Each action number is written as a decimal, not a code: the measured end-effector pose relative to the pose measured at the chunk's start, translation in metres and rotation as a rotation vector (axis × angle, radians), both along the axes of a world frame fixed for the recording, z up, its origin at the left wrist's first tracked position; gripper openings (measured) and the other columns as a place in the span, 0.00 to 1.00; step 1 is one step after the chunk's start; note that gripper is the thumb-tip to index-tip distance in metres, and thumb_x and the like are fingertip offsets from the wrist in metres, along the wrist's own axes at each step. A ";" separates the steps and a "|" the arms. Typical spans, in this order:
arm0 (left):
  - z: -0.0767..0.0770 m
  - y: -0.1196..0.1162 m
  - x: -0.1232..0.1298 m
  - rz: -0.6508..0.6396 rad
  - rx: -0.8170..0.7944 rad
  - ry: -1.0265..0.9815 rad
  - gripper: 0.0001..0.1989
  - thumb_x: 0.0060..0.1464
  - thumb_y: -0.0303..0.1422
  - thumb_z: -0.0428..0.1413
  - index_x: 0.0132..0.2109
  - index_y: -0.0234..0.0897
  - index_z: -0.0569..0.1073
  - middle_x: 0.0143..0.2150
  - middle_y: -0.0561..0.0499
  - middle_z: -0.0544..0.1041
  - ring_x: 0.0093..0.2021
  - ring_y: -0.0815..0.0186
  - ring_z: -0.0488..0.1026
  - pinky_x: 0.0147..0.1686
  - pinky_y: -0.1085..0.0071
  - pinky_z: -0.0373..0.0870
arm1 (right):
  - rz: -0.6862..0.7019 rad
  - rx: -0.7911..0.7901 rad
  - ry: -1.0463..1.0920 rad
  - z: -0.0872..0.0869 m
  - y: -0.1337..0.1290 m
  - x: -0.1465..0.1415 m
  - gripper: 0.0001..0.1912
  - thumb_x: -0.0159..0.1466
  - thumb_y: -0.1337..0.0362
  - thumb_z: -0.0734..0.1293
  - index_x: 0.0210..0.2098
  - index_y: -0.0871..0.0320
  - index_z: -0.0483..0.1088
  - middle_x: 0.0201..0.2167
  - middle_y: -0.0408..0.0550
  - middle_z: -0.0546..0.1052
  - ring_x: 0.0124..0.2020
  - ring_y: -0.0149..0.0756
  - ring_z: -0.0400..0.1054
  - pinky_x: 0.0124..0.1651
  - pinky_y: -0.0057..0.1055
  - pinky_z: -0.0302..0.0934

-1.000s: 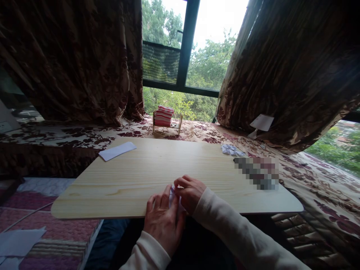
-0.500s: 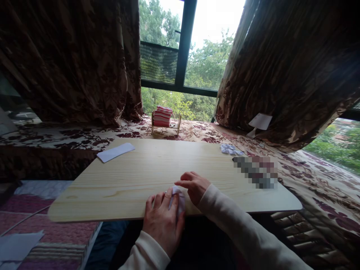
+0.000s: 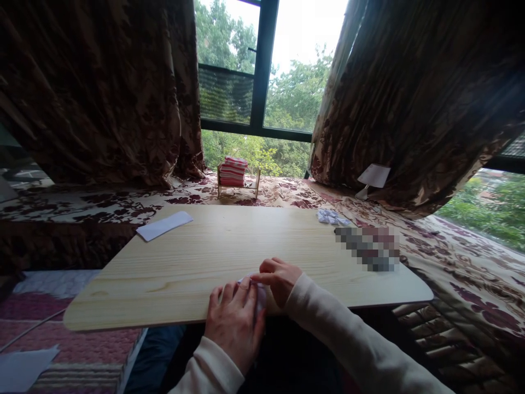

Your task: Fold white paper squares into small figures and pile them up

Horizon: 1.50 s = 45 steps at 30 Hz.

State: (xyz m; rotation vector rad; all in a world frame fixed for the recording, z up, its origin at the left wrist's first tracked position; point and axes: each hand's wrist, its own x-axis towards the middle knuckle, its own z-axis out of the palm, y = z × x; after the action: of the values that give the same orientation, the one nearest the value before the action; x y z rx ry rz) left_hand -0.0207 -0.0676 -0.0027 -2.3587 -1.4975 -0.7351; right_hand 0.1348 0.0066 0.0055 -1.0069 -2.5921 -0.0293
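Observation:
A small piece of folded white paper (image 3: 261, 300) lies at the near edge of the wooden table (image 3: 184, 262), mostly hidden under my hands. My left hand (image 3: 233, 317) presses it down from the left, fingers close together over it and the thumb along its near side. From the right, my right hand (image 3: 279, 280) reaches across, its index fingertip at the paper's top edge beside my left fingertips. The other right fingers are curled in, and its thumb is hidden.
On the table's far left lies a flat white paper strip (image 3: 164, 226). Crumpled white paper pieces (image 3: 331, 216) sit at the far right, by a blurred-out dark object (image 3: 367, 249). Beyond are a small rack with striped cloths (image 3: 233, 171) and a white lamp (image 3: 374, 176).
My right index finger has moved down and slightly left onto the paper's top edge, beside my left fingertips. Less of the paper shows now. The whole view has shifted slightly.

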 end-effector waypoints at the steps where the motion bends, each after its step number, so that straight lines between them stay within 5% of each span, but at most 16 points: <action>1: 0.000 0.000 0.000 0.001 -0.003 -0.002 0.18 0.54 0.36 0.48 0.50 0.36 0.69 0.51 0.44 0.71 0.46 0.55 0.65 0.44 0.55 0.59 | 0.001 0.017 0.009 -0.002 -0.002 0.002 0.12 0.55 0.68 0.65 0.38 0.50 0.73 0.31 0.46 0.71 0.31 0.34 0.60 0.31 0.27 0.57; 6: -0.001 0.000 0.001 0.012 -0.029 0.000 0.18 0.53 0.36 0.48 0.50 0.36 0.69 0.51 0.45 0.71 0.46 0.55 0.64 0.45 0.54 0.59 | -0.038 0.110 -0.053 -0.009 -0.006 0.008 0.12 0.56 0.66 0.65 0.39 0.51 0.73 0.31 0.48 0.70 0.31 0.34 0.59 0.29 0.27 0.56; 14: -0.003 0.001 0.001 -0.005 0.026 0.015 0.17 0.53 0.37 0.49 0.49 0.35 0.70 0.51 0.43 0.71 0.46 0.54 0.64 0.45 0.54 0.59 | -0.090 -0.034 0.055 0.006 -0.008 0.010 0.20 0.53 0.73 0.63 0.44 0.52 0.71 0.35 0.47 0.72 0.35 0.34 0.62 0.36 0.27 0.59; 18: 0.000 -0.001 0.002 -0.019 0.012 -0.006 0.16 0.53 0.35 0.49 0.48 0.36 0.70 0.50 0.43 0.72 0.45 0.54 0.65 0.44 0.54 0.60 | -0.106 -0.006 -0.010 0.004 -0.010 0.000 0.15 0.55 0.69 0.64 0.40 0.46 0.73 0.31 0.45 0.71 0.32 0.35 0.61 0.32 0.28 0.58; 27: 0.006 0.020 -0.029 -0.252 -0.065 -0.098 0.17 0.53 0.29 0.46 0.49 0.32 0.68 0.45 0.43 0.72 0.44 0.60 0.65 0.44 0.61 0.65 | -0.106 0.031 -0.027 -0.010 -0.009 -0.003 0.10 0.55 0.61 0.66 0.38 0.45 0.73 0.32 0.46 0.69 0.32 0.35 0.59 0.28 0.28 0.55; 33: 0.011 0.029 -0.037 -0.213 -0.064 0.079 0.16 0.51 0.29 0.47 0.47 0.36 0.70 0.42 0.46 0.72 0.44 0.58 0.65 0.41 0.59 0.64 | -0.106 0.102 -0.165 0.002 -0.019 -0.014 0.08 0.58 0.67 0.62 0.34 0.55 0.72 0.34 0.50 0.70 0.35 0.39 0.60 0.28 0.31 0.56; 39: 0.003 0.011 -0.026 -0.122 0.011 0.049 0.16 0.52 0.30 0.47 0.47 0.33 0.70 0.43 0.44 0.72 0.43 0.58 0.65 0.43 0.59 0.63 | -0.124 0.158 -0.077 -0.006 -0.031 -0.008 0.10 0.59 0.69 0.61 0.38 0.55 0.71 0.35 0.50 0.70 0.35 0.38 0.60 0.31 0.31 0.57; 45: -0.002 -0.010 -0.012 -0.054 0.010 -0.008 0.17 0.52 0.34 0.49 0.47 0.31 0.70 0.40 0.42 0.72 0.41 0.56 0.65 0.42 0.58 0.63 | -0.076 -0.135 0.087 0.004 -0.024 0.007 0.08 0.55 0.69 0.63 0.28 0.53 0.75 0.31 0.46 0.72 0.33 0.34 0.63 0.32 0.27 0.58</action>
State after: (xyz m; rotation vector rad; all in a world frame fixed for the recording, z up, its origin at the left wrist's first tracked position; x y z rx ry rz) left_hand -0.0323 -0.0780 -0.0046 -2.4002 -1.4353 -0.7634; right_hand 0.1417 -0.0171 0.0094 -1.1276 -2.5032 0.1684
